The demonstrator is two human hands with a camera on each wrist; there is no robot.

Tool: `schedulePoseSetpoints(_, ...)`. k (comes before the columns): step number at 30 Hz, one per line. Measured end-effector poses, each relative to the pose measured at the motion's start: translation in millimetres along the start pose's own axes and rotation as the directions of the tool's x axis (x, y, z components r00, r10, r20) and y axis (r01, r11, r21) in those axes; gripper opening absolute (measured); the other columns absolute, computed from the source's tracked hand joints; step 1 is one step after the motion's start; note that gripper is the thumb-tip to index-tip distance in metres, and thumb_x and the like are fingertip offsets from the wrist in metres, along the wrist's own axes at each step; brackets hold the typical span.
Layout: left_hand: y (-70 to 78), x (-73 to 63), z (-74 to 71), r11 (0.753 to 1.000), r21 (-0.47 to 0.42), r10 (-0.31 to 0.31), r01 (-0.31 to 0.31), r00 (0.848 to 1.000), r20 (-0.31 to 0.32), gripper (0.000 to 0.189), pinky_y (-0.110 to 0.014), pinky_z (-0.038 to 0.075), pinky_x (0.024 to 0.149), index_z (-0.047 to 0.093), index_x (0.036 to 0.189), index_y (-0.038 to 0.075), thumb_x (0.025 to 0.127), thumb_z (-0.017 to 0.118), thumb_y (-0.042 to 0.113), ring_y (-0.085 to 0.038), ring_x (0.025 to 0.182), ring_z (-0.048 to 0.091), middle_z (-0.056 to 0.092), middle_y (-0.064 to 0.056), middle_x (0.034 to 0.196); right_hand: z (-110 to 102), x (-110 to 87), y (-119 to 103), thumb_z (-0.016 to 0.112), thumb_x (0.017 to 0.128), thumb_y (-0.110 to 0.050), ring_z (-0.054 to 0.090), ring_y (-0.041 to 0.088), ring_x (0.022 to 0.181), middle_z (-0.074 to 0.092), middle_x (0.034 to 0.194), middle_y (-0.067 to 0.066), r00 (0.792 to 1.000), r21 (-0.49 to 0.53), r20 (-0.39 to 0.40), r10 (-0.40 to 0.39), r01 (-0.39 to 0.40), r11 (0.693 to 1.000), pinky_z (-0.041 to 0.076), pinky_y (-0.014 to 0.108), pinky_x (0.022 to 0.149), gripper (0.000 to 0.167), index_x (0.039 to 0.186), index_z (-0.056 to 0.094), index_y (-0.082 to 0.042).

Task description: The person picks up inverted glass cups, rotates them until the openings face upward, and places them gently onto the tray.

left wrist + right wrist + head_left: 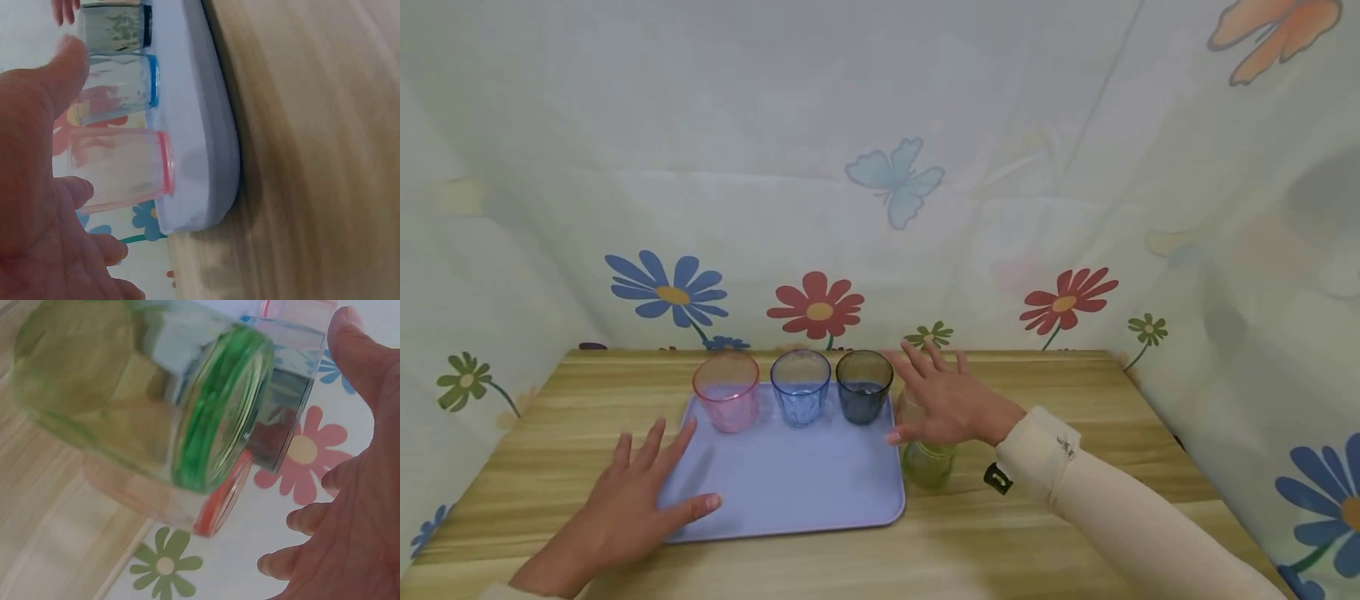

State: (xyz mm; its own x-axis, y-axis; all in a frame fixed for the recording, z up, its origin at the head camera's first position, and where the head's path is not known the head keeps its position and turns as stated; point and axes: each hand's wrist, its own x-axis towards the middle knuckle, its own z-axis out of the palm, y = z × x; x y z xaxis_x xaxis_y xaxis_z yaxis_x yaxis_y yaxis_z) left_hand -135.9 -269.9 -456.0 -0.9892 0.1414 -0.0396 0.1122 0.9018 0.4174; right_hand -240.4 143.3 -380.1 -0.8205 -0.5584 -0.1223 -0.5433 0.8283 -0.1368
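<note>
A pink cup (732,410), a blue cup (801,402) and a dark grey cup (862,402) stand in a row along the far side of a lavender tray (790,492). My left hand (628,508), fingers spread, is over the tray's left edge and holds nothing. Just right of the tray is a green cup (929,468), partly covered by my right hand (958,404). That hand reaches above it with fingers spread and holds nothing. In the right wrist view an orange cup (134,490) shows beyond the green one; in the head view it is mostly hidden behind the hand.
The tray lies on a wood-grain table (1045,533). A pale curtain (737,208) printed with flowers and butterflies rises at the table's back edge and along both sides. A small black tag (997,478) hangs at the right cuff.
</note>
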Motion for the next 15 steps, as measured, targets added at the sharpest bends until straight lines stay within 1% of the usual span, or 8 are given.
schedulePoseSetpoints(4,-5.1,-0.1,3.7,0.994,-0.108,-0.009,0.012,1.000,0.029,0.103,-0.093,0.016,0.102,0.014,0.168,0.009,0.095,0.065,0.061,-0.076,0.145,0.000,0.007,-0.044,0.165,2,-1.6,7,0.066,0.090,-0.071,0.002,0.050,0.162,0.002,0.178,0.011,1.000,0.010,0.011,0.012,-0.012,1.000,0.003,0.081,0.123,0.112,0.170,0.005,-0.022)
schedulePoseSetpoints(6,-6.7,0.4,4.0,0.991,-0.130,-0.023,0.030,0.998,0.051,0.103,-0.093,0.017,0.103,0.014,0.167,0.007,0.096,0.065,0.061,-0.075,0.146,0.000,0.006,-0.044,0.166,3,-1.8,10,0.065,0.091,-0.070,0.003,0.050,0.161,0.001,0.178,0.012,1.000,0.015,0.020,0.021,-0.022,1.000,0.003,0.080,0.124,0.111,0.170,0.003,-0.023)
schedulePoseSetpoints(7,-7.0,0.9,3.6,0.990,-0.136,-0.035,0.045,0.997,0.072,0.104,-0.093,0.017,0.103,0.012,0.167,0.007,0.096,0.064,0.062,-0.074,0.146,0.001,0.005,-0.043,0.166,3,-1.8,11,0.065,0.091,-0.069,0.003,0.050,0.161,0.002,0.178,0.012,0.999,0.021,0.021,0.025,-0.025,0.999,0.003,0.080,0.124,0.110,0.170,0.003,-0.023)
schedulePoseSetpoints(10,-8.3,1.9,3.2,0.985,-0.159,-0.043,0.061,0.993,0.113,0.103,-0.090,0.018,0.107,0.010,0.167,0.005,0.098,0.059,0.063,-0.071,0.148,0.003,0.005,-0.041,0.167,4,-1.2,15,0.066,0.093,-0.065,0.003,0.050,0.162,0.003,0.178,0.012,0.999,0.045,0.024,0.029,-0.030,0.999,0.004,0.081,0.123,0.105,0.170,0.006,-0.023)
schedulePoseSetpoints(13,-10.7,0.6,4.2,0.974,-0.221,-0.020,0.046,0.993,0.117,0.096,-0.084,0.019,0.114,0.009,0.167,0.002,0.103,0.055,0.057,-0.065,0.152,0.009,0.007,-0.039,0.168,4,-0.1,17,0.064,0.097,-0.060,0.003,0.051,0.161,0.005,0.178,0.013,0.999,0.067,0.030,0.025,-0.027,0.997,0.006,0.081,0.123,0.098,0.169,0.011,-0.021)
schedulePoseSetpoints(14,-12.3,-0.4,5.1,0.970,-0.240,-0.009,0.036,0.994,0.110,0.093,-0.072,0.019,0.125,0.009,0.167,0.001,0.105,0.053,0.055,-0.063,0.153,0.012,0.008,-0.038,0.169,4,0.6,18,0.062,0.098,-0.059,0.003,0.051,0.161,0.005,0.178,0.013,0.999,0.072,0.035,0.025,-0.027,0.997,0.007,0.080,0.124,0.095,0.169,0.012,-0.020)
schedulePoseSetpoints(15,-13.9,-1.5,6.2,0.965,-0.259,0.000,0.027,0.995,0.104,0.091,-0.054,0.017,0.132,0.009,0.166,-0.001,0.106,0.053,0.052,-0.062,0.153,0.014,0.010,-0.038,0.169,4,0.8,19,0.061,0.099,-0.058,0.004,0.051,0.161,0.006,0.178,0.014,0.999,0.078,0.037,0.020,-0.023,0.997,0.009,0.079,0.124,0.093,0.169,0.014,-0.019)
